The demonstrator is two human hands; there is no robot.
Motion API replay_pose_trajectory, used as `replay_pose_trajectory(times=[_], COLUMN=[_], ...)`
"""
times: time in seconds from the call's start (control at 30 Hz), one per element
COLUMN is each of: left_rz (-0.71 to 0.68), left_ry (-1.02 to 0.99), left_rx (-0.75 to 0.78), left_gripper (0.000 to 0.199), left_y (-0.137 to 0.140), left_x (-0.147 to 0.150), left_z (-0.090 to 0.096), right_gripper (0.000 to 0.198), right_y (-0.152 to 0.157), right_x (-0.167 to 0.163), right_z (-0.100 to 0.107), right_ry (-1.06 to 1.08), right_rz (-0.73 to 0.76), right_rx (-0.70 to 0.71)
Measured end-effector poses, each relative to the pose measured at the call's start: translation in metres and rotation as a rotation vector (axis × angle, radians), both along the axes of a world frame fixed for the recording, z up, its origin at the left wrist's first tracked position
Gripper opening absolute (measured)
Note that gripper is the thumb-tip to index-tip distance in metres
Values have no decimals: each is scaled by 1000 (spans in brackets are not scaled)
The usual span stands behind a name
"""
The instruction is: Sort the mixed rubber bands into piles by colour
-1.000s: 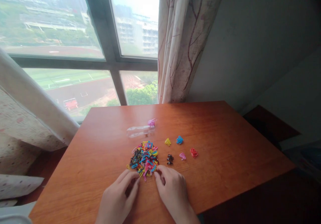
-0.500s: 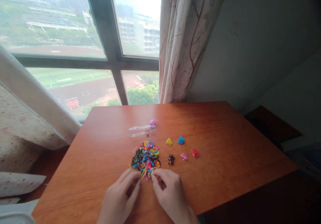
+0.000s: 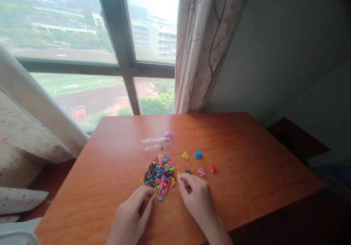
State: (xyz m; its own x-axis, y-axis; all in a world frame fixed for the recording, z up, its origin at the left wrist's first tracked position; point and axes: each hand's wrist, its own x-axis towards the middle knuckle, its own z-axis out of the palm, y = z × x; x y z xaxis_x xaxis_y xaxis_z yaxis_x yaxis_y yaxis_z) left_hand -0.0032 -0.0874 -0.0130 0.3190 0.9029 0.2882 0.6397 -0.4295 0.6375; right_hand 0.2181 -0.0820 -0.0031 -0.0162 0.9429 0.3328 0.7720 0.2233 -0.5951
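A mixed heap of small coloured rubber bands (image 3: 160, 173) lies on the wooden table. My right hand (image 3: 196, 193) is just right of the heap, thumb and forefinger pinching a yellow rubber band (image 3: 178, 175) that sticks up from the fingertips. My left hand (image 3: 134, 210) rests at the heap's near left edge, finger and thumb closed together; whatever is between them is too small to make out. Beyond my right hand lies a small black cluster (image 3: 188, 171), partly hidden by it. A pink cluster (image 3: 201, 172) is beside that.
Further small piles are a yellow one (image 3: 185, 155), a blue one (image 3: 198, 154) and a red one (image 3: 213, 168). Behind the heap lies a clear plastic container (image 3: 155, 142) near a pink piece (image 3: 168, 134). The table (image 3: 246, 157) stands against a window and curtain (image 3: 197, 55).
My right hand has moved right, away from the heap, with a yellow rubber band, and now partly covers the black cluster. My left hand has stayed nearly still. A blue band shows at the heap's near edge.
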Motion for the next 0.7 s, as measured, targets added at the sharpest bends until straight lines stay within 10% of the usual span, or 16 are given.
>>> replay_pose_trajectory(times=[0.27,0.7], left_rz=[1,-4], left_ry=[20,0], left_rx=[-26,-23], left_gripper=[8,8], left_y=[-1,0], left_x=[-2,-1], left_z=[-7,-4], right_gripper=[15,15], right_y=[60,53], right_x=[31,34], right_z=[20,11], right_ry=[-489,-321], right_rz=[-89,-134], right_rx=[-152,-88])
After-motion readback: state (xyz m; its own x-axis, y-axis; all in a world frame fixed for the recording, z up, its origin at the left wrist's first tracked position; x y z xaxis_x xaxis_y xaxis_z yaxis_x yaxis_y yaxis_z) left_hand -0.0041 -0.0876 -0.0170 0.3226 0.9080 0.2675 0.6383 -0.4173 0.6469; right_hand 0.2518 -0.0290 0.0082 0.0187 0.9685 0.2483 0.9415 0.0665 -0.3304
